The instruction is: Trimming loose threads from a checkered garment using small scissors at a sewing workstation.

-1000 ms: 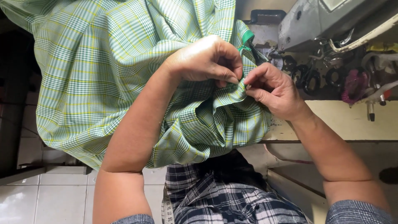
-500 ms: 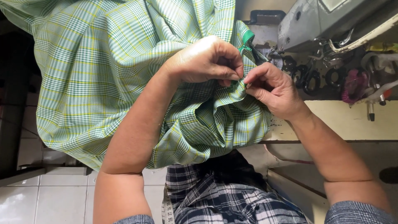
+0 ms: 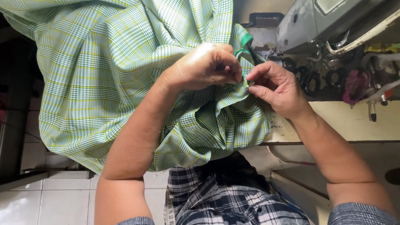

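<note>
Your left hand [image 3: 206,66] and right hand [image 3: 275,85] meet fingertip to fingertip on a bunched fold of green checked cloth [image 3: 125,83], which fills everything from 8 to 12 o'clock and drapes over the table edge [image 3: 354,121]. At 1 to 2 o'clock the sewing machine [image 3: 308,25] stands close, with green-handled scissors [image 3: 246,43] just beside your fingers. At 3 o'clock dark loops and tools clutter the tabletop. Room to pull back lies at 4 to 6 o'clock, toward your lap.

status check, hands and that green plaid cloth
Left hand and right hand both pinch green plaid cloth. Green-handled tool behind fingers. Nothing blocking.
</note>
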